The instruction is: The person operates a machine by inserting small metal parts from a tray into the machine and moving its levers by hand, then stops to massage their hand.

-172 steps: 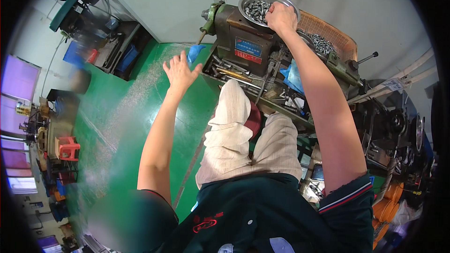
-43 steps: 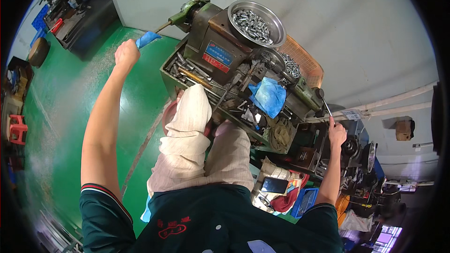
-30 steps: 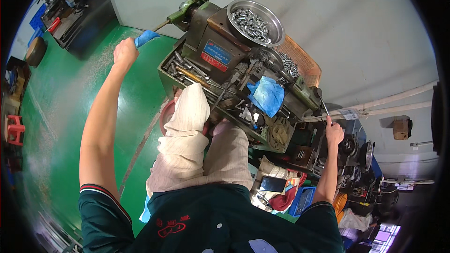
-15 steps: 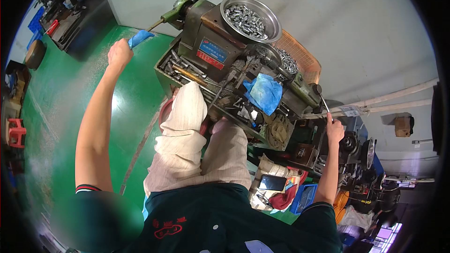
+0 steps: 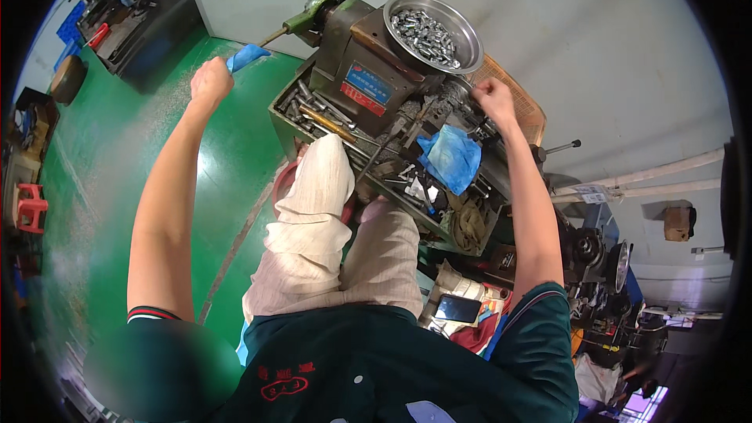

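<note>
My left hand is closed round the end of a lever handle wrapped in blue cloth. That lever runs to a green fitting on the left end of a small bench lathe. My right hand reaches over the machine with its fingers pinched together beside the spindle, just below the metal bowl. Whatever lies between those fingertips is hidden. Small shiny metal parts fill the bowl. A lever with a black knob sticks out at the lathe's right end, untouched.
A blue cloth lies on the lathe bed. Loose rods fill the tray at its front left. An orange plastic basket stands behind. A phone rests at the lower right, and a red stool stands far left.
My right hand has let go of the black-knobbed lever and moved up and left to the spindle. The lever now points outward to the right. My left hand keeps its hold on the blue-wrapped handle.
</note>
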`<act>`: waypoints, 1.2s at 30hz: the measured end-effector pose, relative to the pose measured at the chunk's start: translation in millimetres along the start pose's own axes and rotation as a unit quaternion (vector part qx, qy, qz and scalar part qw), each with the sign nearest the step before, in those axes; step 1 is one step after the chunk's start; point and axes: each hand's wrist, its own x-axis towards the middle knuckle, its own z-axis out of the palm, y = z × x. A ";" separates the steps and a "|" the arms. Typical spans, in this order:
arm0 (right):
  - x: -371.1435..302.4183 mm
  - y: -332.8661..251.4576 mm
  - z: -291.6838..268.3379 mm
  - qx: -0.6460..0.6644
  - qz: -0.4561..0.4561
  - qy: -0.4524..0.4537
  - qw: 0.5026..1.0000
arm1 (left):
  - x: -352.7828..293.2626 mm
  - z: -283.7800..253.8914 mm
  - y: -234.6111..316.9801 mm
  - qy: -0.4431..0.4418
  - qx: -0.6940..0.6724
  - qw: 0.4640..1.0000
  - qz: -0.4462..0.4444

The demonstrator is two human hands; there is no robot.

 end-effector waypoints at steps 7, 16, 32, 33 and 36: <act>11.1 -22.5 35.0 0.086 -0.009 -0.053 0.995 | -7.0 1.4 2.2 0.006 -0.009 1.000 0.001; 15.6 -16.1 42.3 0.148 -0.018 -0.096 0.984 | -40.2 4.2 23.1 0.040 -0.047 0.998 0.002; 33.9 30.1 15.5 -0.006 0.058 -0.102 0.993 | -75.5 3.9 62.1 0.042 -0.105 0.993 0.010; 34.8 38.6 13.0 -0.089 0.078 -0.033 0.992 | -75.0 5.0 63.0 0.045 -0.107 0.993 0.012; 17.4 -5.2 -8.0 -0.234 0.083 0.179 0.952 | -75.7 4.7 54.9 0.048 -0.109 0.993 0.009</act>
